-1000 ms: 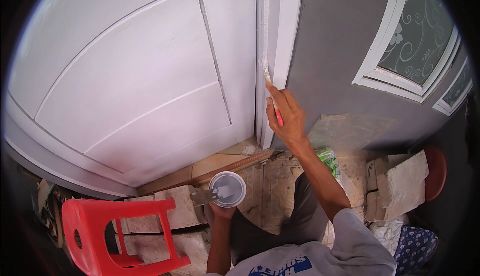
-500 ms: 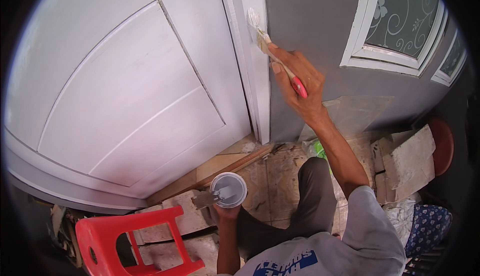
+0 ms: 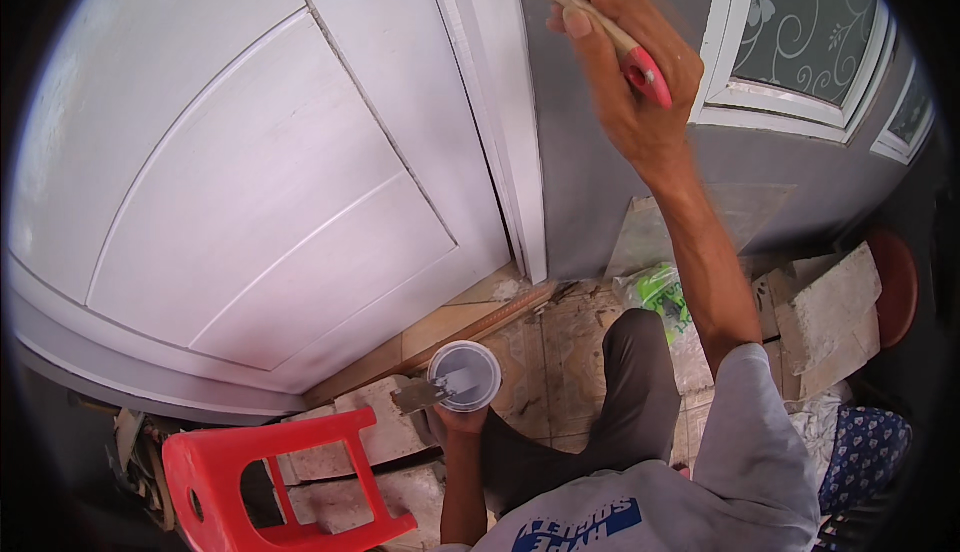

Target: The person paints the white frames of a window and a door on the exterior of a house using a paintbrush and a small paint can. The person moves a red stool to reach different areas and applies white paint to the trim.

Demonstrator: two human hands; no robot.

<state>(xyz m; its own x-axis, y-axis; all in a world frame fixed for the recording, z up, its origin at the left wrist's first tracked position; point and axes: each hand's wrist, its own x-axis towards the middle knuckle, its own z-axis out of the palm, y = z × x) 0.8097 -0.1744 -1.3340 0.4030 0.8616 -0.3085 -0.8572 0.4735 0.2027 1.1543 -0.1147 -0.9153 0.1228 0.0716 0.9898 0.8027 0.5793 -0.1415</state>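
Observation:
My right hand (image 3: 640, 67) is raised at the top, its fingers closed around the handle of a paintbrush (image 3: 612, 32) with a wooden shaft and pink end. The bristles meet the white door frame (image 3: 510, 102) near the upper picture edge, where their tips are partly cut off. Lower down, my left hand (image 3: 462, 422) grips a round plastic tub (image 3: 492, 377) from below, with pale paint inside. A flat scraper (image 3: 415, 395), smeared with white, rests across the tub's rim on its left side. The white panelled door (image 3: 290, 182) fills the left.
A red plastic stool (image 3: 205, 452) stands at lower left beside pale blocks (image 3: 400, 427). More blocks (image 3: 830, 322) are stacked at right. A wooden strip (image 3: 480, 327) lies along the door's foot, and a plastic bag (image 3: 665, 297) on the tiles. A framed window (image 3: 800, 37) sits in the grey wall.
My right hand has moved up with the brush along the door frame, so the bristles now reach the top edge of the picture. My left hand still holds the tub low.

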